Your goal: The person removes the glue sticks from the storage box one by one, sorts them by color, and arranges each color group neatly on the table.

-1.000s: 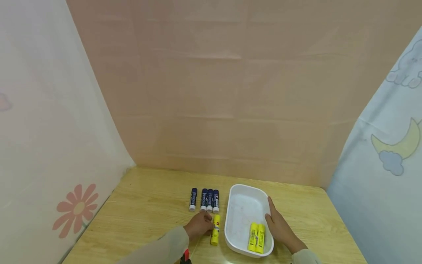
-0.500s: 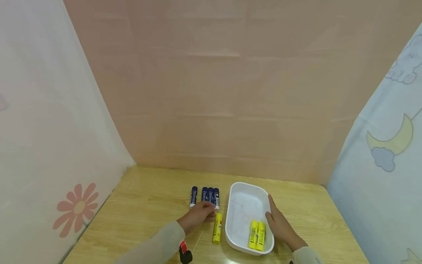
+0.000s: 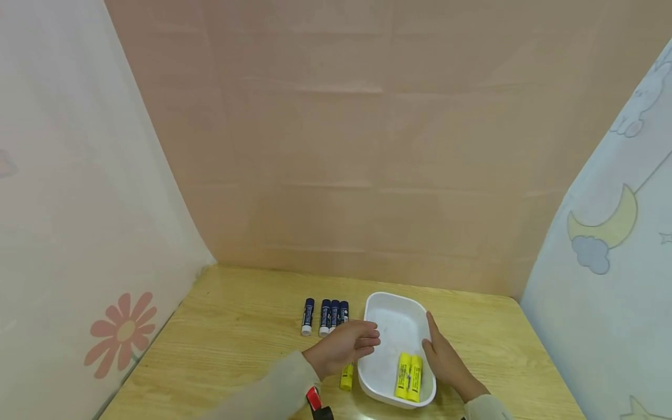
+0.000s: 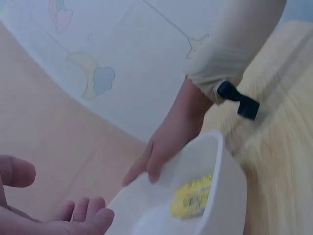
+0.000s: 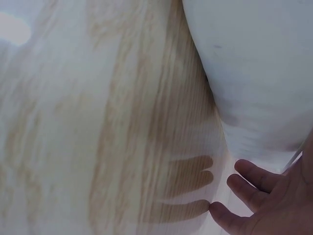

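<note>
My left hand (image 3: 346, 347) hovers by the left rim of a white tray (image 3: 388, 324), fingertips over it. In the left wrist view its thumb and fingers (image 4: 85, 215) stand apart with nothing between them. Partly covered by this hand, a yellow glue stick (image 3: 346, 378) lies on the table. My right hand (image 3: 446, 360) holds the tray's right wall, its thumb over the rim and its fingers outside. From the right wrist, those fingers (image 5: 252, 188) look straight and spread beside the wall. Two yellow glue sticks (image 3: 402, 376) lie side by side in the tray's near end.
Behind my left hand, several dark blue glue sticks (image 3: 325, 317) with white ends lie on the wooden table (image 3: 236, 326), one (image 3: 308, 317) set apart from the others. A plain backdrop (image 3: 336, 175) hangs behind the table, with patterned cloths at both sides.
My left hand has moved away from the yellow glue stick and right, up to the tray's rim. The right hand and the tray have stayed in place.
</note>
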Demonstrator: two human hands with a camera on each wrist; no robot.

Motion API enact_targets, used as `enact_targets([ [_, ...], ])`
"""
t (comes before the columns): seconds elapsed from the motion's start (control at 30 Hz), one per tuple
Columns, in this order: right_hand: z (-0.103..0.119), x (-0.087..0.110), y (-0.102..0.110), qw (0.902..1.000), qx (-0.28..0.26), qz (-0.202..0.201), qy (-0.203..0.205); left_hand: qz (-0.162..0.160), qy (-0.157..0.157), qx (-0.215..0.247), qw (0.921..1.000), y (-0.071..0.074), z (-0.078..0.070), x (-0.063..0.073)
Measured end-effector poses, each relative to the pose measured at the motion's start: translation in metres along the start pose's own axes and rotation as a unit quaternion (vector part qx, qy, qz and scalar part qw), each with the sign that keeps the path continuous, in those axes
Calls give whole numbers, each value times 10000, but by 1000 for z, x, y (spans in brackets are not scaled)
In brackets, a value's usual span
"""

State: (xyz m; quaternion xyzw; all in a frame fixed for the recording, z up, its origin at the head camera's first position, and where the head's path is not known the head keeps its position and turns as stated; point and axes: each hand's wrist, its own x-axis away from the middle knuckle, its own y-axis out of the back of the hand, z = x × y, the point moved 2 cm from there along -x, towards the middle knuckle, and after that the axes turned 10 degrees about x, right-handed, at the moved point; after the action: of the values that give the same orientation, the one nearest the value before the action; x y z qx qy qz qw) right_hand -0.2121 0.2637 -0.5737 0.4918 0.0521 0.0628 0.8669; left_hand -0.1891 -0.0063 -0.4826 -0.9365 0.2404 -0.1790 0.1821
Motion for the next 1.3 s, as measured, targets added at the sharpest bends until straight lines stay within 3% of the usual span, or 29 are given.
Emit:
enact_targets([
  [0.17,1,1,3,9997,33,-222,124,135,192,246,9994,-30,7,-15],
  [0.3,2,2,2,9994,-22,-265,244,-233,407,508,9976,-43,18,-30],
  [0.43,2,5,0,9994,-34,-258,230,-564,640,621,9944,-48,33,-40],
  [0.63,5,4,4,9989,3,-349,303,-922,989,559,9892,-40,51,-53],
  [0.8,7,0,5,9993,95,-236,272,-984,1295,620,9847,-28,62,-58],
  [1.03,7,-3,4,9996,-4,-217,203,-750,1621,820,9805,-22,67,-60],
  [1.3,6,-5,-1,9998,-9,-165,91,-253,1742,607,9825,-21,73,-63],
])
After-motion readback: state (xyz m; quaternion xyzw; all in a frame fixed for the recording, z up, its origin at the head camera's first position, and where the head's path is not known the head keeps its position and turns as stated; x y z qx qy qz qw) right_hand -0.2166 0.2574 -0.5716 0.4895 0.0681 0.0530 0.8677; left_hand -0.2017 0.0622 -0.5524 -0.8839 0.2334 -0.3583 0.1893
